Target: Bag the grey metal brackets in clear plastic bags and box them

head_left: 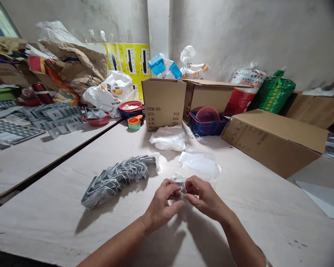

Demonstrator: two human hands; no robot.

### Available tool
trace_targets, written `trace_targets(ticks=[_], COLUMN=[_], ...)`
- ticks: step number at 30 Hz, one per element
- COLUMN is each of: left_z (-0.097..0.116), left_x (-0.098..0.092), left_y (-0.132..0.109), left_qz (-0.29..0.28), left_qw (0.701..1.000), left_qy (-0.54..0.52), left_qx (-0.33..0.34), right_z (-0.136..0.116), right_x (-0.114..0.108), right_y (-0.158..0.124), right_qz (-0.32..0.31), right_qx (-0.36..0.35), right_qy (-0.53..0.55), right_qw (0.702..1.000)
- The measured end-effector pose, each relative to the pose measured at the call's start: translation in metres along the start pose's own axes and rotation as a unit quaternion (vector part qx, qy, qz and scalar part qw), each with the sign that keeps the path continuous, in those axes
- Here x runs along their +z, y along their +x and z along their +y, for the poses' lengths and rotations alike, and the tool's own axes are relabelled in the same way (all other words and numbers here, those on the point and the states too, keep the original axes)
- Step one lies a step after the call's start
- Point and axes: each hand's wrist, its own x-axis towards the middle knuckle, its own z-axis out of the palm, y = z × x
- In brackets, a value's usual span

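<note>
Both my hands meet over the table in front of me, around a small transparent plastic bag. With thumb and fingers, my left hand pinches its near left side. On the other side my right hand pinches it too. Something greyish seems to be inside, but my fingers cover most of it. To the left lies a curved row of grey pieces in transparent bags, leaning one on another. Just beyond my hands are flat empty plastic bags and a thicker stack of bags.
An upright carton stands behind the bags, beside a blue basket. Another carton lies at the right. On the left table are many grey bent pieces and a red basket. An orange-and-green tape roll sits near the gap.
</note>
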Motion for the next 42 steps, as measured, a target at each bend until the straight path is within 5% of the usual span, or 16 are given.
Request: trace_targets(ticks=[7, 12, 21, 29, 37, 42], left_z=[-0.013, -0.016, -0.024, -0.030, -0.031, -0.031], left_x=[0.017, 0.024, 0.024, 0.016, 0.016, 0.010], left_y=[-0.003, 0.000, 0.003, 0.023, 0.022, 0.018], left_qz=[0.012, 0.045, 0.148, 0.073, 0.051, 0.045], left_qw=[0.948, 0.925, 0.966, 0.984, 0.992, 0.998], left_qy=[0.298, 0.358, 0.209, 0.140, 0.102, 0.042], left_qx=[0.108, 0.116, 0.026, -0.084, -0.052, -0.011], right_z=[-0.010, 0.001, 0.021, 0.018, 0.025, 0.035], right_x=[0.001, 0.019, 0.038, 0.036, 0.039, 0.051], right_y=[-0.003, -0.008, 0.001, -0.001, 0.000, -0.001], right_qz=[-0.054, -0.012, 0.098, 0.060, 0.077, 0.175], right_qx=[-0.066, -0.107, -0.174, -0.185, -0.119, -0.123], right_qy=[-0.244, -0.369, -0.364, -0.332, -0.304, -0.317], right_qw=[0.966, 0.923, 0.910, 0.923, 0.942, 0.924])
